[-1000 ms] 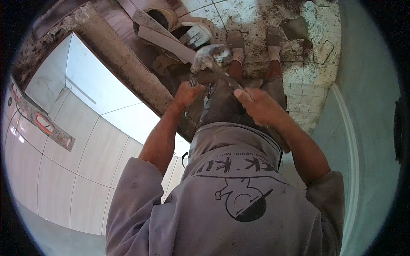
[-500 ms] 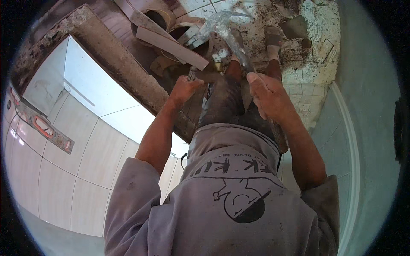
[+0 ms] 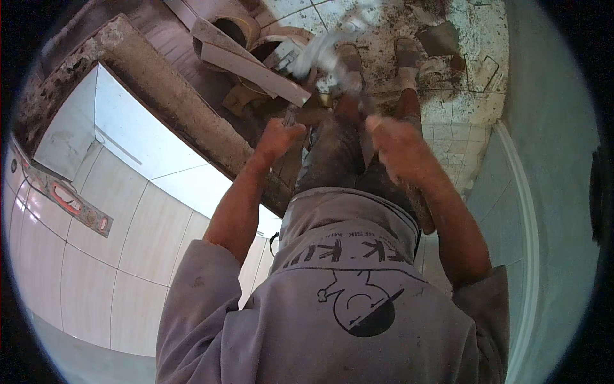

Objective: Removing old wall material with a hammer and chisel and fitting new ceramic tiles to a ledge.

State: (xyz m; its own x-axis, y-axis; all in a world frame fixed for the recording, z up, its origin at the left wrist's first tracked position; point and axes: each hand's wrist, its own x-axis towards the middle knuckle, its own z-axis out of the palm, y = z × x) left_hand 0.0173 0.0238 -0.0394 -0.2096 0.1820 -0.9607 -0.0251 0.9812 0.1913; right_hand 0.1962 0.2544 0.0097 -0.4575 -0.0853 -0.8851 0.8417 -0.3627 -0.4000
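My right hand (image 3: pixel 406 150) is closed around the handle of a hammer (image 3: pixel 323 54). Motion blurs its pale, dust-coated head, which is up over the floor and near my feet; the handle's brown end shows beside my forearm. Out to the left, my left hand (image 3: pixel 281 137) grips a short, ridged metal chisel (image 3: pixel 290 116). Only its upper end sticks out of the fist, so where its lower end rests is hidden. The hammer head and the chisel are apart. Close beyond the chisel lies the end of a long, pale tile strip (image 3: pixel 256 72).
A rough masonry ledge (image 3: pixel 173 102) runs along the left, above large glossy wall tiles (image 3: pixel 163 230). A spirit level (image 3: pixel 67 198) is at the far left. Round buckets (image 3: pixel 246 25) stand beyond the strip. Debris and a dark broken slab (image 3: pixel 441 40) litter the floor near my feet.
The hammer head has shifted slightly left and downward in the picture and is now blurred. My right hand has tilted with it; my left hand keeps nearly the same place and grip.
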